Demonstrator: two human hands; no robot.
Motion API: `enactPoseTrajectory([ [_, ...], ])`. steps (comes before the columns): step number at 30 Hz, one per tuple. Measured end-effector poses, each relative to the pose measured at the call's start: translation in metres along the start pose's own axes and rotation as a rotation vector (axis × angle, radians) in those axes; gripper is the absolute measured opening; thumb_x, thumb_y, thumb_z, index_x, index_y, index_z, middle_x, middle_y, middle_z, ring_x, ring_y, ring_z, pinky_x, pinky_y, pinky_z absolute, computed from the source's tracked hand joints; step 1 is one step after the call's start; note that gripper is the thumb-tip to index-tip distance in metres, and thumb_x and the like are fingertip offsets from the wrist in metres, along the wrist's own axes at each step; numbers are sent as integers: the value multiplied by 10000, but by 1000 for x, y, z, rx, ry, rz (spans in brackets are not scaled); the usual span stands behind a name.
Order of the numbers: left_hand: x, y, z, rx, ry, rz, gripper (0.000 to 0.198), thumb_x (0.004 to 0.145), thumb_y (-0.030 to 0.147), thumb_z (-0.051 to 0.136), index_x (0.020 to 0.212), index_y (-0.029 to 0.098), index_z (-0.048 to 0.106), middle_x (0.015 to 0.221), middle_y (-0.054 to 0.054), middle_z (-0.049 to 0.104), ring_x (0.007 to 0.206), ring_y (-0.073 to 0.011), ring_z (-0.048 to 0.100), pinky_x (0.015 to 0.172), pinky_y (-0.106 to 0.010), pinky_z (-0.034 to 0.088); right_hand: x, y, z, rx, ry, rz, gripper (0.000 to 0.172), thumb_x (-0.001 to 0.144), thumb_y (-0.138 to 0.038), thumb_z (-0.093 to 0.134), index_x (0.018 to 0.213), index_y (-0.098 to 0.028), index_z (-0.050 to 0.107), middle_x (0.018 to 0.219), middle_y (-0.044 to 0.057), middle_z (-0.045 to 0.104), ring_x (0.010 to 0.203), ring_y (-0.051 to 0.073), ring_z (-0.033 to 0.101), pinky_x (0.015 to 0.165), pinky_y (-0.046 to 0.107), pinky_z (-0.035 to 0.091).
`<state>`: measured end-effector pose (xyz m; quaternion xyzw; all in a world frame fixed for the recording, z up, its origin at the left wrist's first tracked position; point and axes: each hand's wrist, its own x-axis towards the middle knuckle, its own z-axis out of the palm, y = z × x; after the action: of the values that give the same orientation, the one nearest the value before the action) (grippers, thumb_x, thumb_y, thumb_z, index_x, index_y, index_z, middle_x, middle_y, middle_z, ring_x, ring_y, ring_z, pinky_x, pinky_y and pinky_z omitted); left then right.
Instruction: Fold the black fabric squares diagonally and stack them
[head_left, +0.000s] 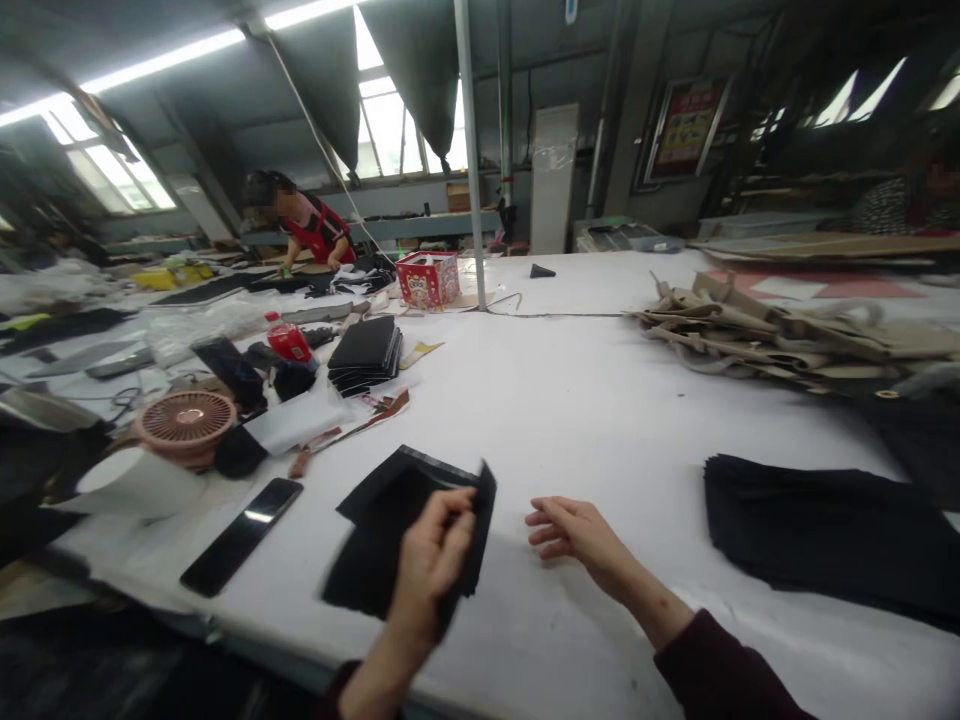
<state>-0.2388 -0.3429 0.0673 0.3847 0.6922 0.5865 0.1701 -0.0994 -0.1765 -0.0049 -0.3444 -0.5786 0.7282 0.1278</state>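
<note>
Desk fan (186, 425): one, pinkish brown, round grille; at the table's left, a curled white sheet (142, 484) beside it.
Phone (241, 535): one, black, lying flat near the front edge, between the fan and the black pieces.
Red bottle (289, 340): one, amid left-hand clutter; contents cannot be told.
Co-worker (321, 228): one person in a red apron, bent over dark cloth at the far side.
Brown strips (360, 424): several, loose, count uncertain; beyond the phone.
Black stack (364, 350): one pile of flat pieces, edges too fine to count.
Black pieces (384, 525): at least two, overlapping, low over the white tabletop (570, 400), right of the phone.
Red box (429, 281): one, patterned, open-topped; interior too small to read.
Left hand (435, 555): thumb and fingers pinching the black pieces at their right-hand edge.
Pole (471, 150): one, upright, just right of the box.
Right hand (566, 530): fingers loosely bent and parted, apart from the black pieces.
Beige heap (772, 335): one, layered and uneven; far right.
Black pile (825, 530): one, layers uncounted; nearer, right of the right hand.
</note>
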Motion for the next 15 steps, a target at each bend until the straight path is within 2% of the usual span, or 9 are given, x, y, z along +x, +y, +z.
enactPoseTrajectory([
  [3, -43, -2, 86, 20, -345, 197, 155, 940, 219, 444, 996, 193, 586, 1050, -61, 658, 950, -191, 619, 855, -344, 498, -25, 0, -39, 99, -16, 125, 564, 800, -628, 610, 1034, -117, 657, 942, 128, 691, 769, 191, 643, 690, 314, 505],
  [5, -63, -2, 127, 85, -485, 310, 148, 908, 167, 459, 993, 197, 577, 1084, -62, 653, 979, -199, 612, 876, -358, 491, -40, 1, -65, 17, 11, 150, 551, 767, -632, 642, 959, -116, 669, 844, 96, 691, 722, 163, 619, 661, 273, 477],
  [6, -67, -4, 139, 141, -536, 360, 147, 888, 152, 482, 990, 201, 577, 1107, -59, 649, 1002, -208, 603, 893, -372, 484, -46, 3, -76, -55, 24, 154, 526, 761, -624, 646, 908, -119, 669, 796, 78, 682, 679, 144, 597, 621, 252, 455],
  [8, -64, -9, 149, 287, -607, 433, 197, 853, 132, 526, 1026, 211, 579, 1166, -51, 631, 1065, -229, 575, 944, -408, 461, -55, 6, -93, -214, 48, 144, 475, 779, -598, 621, 842, -129, 658, 747, 52, 659, 598, 108, 543, 523, 215, 384],
  [10, -50, -19, 145, 440, -626, 463, 288, 833, 120, 547, 1104, 215, 571, 1221, -54, 607, 1119, -248, 546, 987, -442, 436, -58, 9, -103, -333, 76, 135, 415, 811, -541, 584, 840, -134, 653, 765, 48, 657, 573, 95, 524, 478, 199, 332],
  [12, -34, -31, 138, 573, -617, 469, 342, 828, 112, 544, 1157, 204, 561, 1246, -69, 593, 1135, -262, 536, 995, -459, 436, -56, 12, -105, -397, 101, 119, 337, 826, -449, 563, 876, -131, 664, 788, 52, 666, 593, 107, 546, 488, 204, 346],
  [15, -18, -49, 132, 705, -614, 482, 329, 849, 118, 526, 1167, 187, 567, 1236, -83, 592, 1124, -268, 542, 968, -456, 464, -48, 15, -96, -506, 167, 29, 216, 798, -308, 580, 874, -134, 683, 753, 37, 667, 659, 137, 574, 580, 231, 396],
])
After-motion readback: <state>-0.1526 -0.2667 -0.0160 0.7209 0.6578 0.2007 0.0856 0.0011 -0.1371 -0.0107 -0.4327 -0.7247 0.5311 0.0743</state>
